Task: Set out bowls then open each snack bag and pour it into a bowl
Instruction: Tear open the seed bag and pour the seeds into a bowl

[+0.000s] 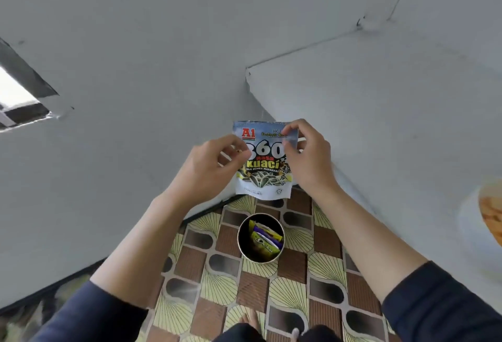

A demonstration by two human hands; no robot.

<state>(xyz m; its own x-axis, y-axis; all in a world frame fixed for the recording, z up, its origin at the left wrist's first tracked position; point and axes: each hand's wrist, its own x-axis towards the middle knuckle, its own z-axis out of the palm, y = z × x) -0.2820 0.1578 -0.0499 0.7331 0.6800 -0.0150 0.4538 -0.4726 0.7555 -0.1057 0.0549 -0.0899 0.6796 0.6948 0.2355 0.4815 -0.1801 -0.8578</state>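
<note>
Patterned floor [217, 282] | left hand [209, 167], right hand [307, 156] raised, pinching kuaci bag [262, 170] top corners, upright

you're seeing a glossy printed plastic sunflower seed bag [264, 162], smooth patterned vinyl-looking floor [296, 301], matt grey surface [394, 124], dark cloth sleeves [448, 303].

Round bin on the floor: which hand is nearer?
Neither clearly. Both hands are raised above the round bin, holding the sunflower seed bag: left hand up-left of it, right hand up-right.
</note>
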